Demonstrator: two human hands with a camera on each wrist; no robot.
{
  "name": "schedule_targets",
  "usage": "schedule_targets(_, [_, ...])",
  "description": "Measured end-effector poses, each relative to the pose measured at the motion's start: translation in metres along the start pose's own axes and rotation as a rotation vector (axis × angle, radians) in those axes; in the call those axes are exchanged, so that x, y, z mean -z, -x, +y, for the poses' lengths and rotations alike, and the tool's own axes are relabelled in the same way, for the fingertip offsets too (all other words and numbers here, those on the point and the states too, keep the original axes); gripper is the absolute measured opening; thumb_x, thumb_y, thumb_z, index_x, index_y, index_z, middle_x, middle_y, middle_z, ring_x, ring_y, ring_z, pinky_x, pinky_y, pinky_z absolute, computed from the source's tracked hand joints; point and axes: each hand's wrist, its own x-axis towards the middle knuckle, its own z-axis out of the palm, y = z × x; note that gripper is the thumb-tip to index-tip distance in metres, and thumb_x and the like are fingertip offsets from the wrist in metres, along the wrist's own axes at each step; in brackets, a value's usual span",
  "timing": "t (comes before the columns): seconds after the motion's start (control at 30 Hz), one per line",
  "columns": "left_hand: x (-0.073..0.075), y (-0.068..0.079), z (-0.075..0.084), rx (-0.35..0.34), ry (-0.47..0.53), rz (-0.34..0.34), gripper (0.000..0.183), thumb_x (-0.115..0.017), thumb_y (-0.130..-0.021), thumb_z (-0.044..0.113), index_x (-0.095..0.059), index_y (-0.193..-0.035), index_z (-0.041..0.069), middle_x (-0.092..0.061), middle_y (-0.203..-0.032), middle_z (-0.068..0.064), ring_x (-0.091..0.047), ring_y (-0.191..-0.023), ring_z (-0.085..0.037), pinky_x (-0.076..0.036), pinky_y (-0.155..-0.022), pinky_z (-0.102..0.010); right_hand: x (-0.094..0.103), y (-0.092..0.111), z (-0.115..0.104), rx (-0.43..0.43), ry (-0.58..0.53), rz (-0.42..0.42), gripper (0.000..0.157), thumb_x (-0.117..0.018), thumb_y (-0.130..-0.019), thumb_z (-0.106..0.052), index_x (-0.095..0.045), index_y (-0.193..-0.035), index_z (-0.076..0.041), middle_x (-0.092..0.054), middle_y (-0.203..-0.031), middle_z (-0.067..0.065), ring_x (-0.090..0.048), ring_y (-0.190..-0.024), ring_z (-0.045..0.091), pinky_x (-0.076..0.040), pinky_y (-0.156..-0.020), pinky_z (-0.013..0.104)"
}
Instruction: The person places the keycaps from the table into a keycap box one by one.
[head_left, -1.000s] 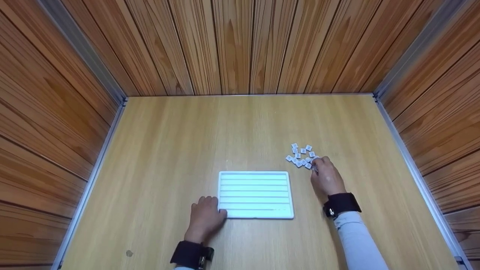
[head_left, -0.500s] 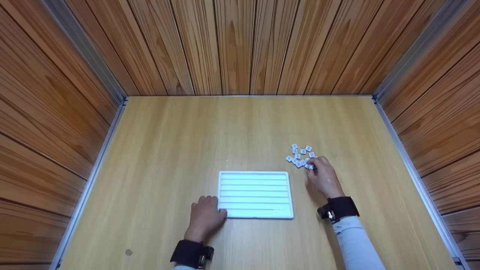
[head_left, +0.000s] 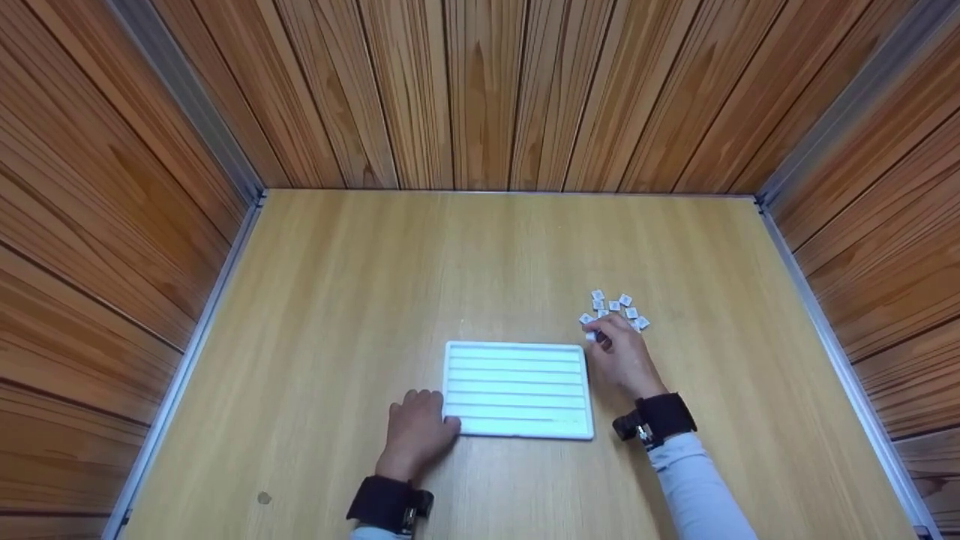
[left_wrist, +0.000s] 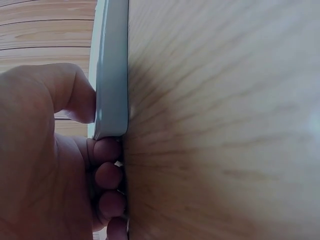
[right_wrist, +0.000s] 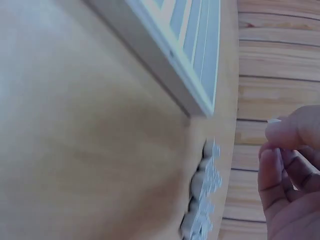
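Note:
A white ridged tray [head_left: 517,436] lies on the table, crossed by several long parallel ridges. At its near left corner my left hand [head_left: 417,429] holds it, thumb over the rim and fingers along the side. In the left wrist view the thumb [left_wrist: 75,95] rests against the tray edge [left_wrist: 114,75], with the fingertips lined up beside the corner. My right hand [head_left: 621,355], raised just off the tray's far right corner, pinches a small white square tile [head_left: 591,336]. A sliver of that tile [right_wrist: 274,121] shows between thumb and fingertip in the right wrist view. More small square tiles [head_left: 614,306] lie scattered beyond this hand.
The wooden table [head_left: 360,285] is enclosed by plank walls [head_left: 480,97] at the back and both sides, with metal strips along the edges. A dark spot [head_left: 264,498] marks the table at the near left. The right hand partly hides the loose tiles.
My right hand has moved left from the right side of the tile group towards the tray, now with a tile pinched in its fingers. The left hand stays at the tray corner.

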Motion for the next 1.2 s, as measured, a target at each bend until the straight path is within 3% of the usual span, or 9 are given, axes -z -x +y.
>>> schedule_targets(0.37, [-0.002,-0.002,-0.001,-0.005,-0.023,0.010,0.023,-0.062,-0.083,0.031,-0.062,-0.087,0.009,-0.052,-0.079,-0.002,-0.042,-0.078,-0.024,-0.036,-0.073,-0.044,-0.021,-0.006,-0.021,0.065,-0.064,-0.048,0.023,-0.069,-0.087,0.002,-0.065,-0.110,0.001,-0.062,-0.107,0.010,-0.064,-0.089,0.021,-0.054,-0.080,0.035])
schedule_targets(0.7, [-0.003,-0.002,-0.002,0.013,-0.014,0.001,0.023,-0.063,-0.083,0.030,-0.062,-0.088,0.008,-0.052,-0.080,-0.003,-0.042,-0.079,-0.023,-0.035,-0.074,-0.044,-0.042,-0.015,-0.043,0.136,0.000,-0.120,0.020,-0.070,-0.088,-0.002,-0.071,-0.108,-0.005,-0.062,-0.096,0.003,-0.059,-0.082,0.013,-0.049,-0.072,0.029])
schedule_targets(0.9, [-0.003,-0.002,-0.002,0.019,-0.011,-0.004,0.024,-0.063,-0.084,0.032,-0.062,-0.089,0.009,-0.051,-0.079,-0.002,-0.042,-0.079,-0.023,-0.035,-0.075,-0.043,-0.054,-0.019,-0.055,0.182,-0.003,-0.150,0.021,-0.069,-0.086,0.002,-0.067,-0.107,-0.002,-0.062,-0.102,0.007,-0.063,-0.084,0.017,-0.054,-0.075,0.032])
schedule_targets(1.2, [-0.001,0.000,-0.001,0.007,0.005,0.002,0.023,-0.062,-0.084,0.031,-0.061,-0.089,0.009,-0.050,-0.080,-0.002,-0.042,-0.079,-0.023,-0.035,-0.075,-0.044,-0.071,-0.025,-0.072,0.239,0.044,-0.171,0.018,-0.071,-0.087,-0.001,-0.069,-0.104,-0.002,-0.062,-0.098,0.008,-0.062,-0.083,0.018,-0.053,-0.075,0.032])
